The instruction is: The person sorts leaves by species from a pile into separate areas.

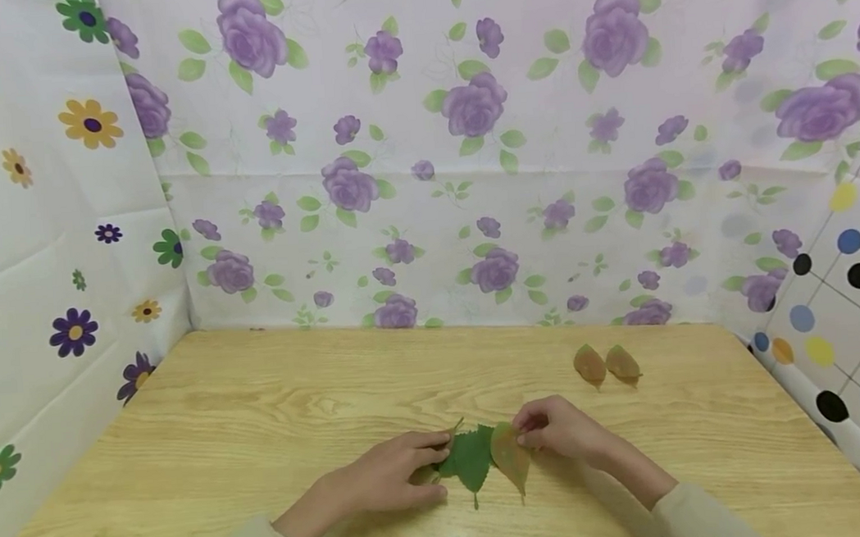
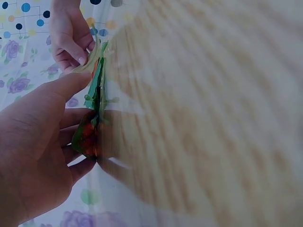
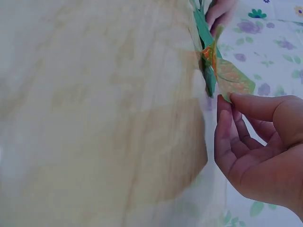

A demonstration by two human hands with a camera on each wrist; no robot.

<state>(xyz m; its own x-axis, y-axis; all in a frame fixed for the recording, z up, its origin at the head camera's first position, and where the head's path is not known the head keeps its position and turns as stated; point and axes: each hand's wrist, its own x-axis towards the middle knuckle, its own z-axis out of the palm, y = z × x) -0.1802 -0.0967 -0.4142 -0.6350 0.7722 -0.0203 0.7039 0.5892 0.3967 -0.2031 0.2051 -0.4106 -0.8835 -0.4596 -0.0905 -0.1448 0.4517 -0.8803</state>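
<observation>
A yellowish-brown leaf (image 1: pixel 510 456) is pinched at its edge between the thumb and fingertips of my right hand (image 1: pixel 561 429). In the right wrist view this leaf (image 3: pixel 234 80) stands tilted up from the table. Directly to its left lies a serrated green leaf (image 1: pixel 474 461), its stem pointing towards me. My left hand (image 1: pixel 392 474) rests at the left end of this row, fingers spread and touching the leaves there. Those fingers partly cover the leftmost leaves; a reddish one (image 2: pixel 86 135) with green edges shows in the left wrist view.
Two reddish-brown leaves (image 1: pixel 589 365) lie side by side farther back on the right. The wood-grain table (image 1: pixel 275 393) meets a purple-flowered cloth (image 1: pixel 428 244) at its back edge. Patterned sheets hang at both sides.
</observation>
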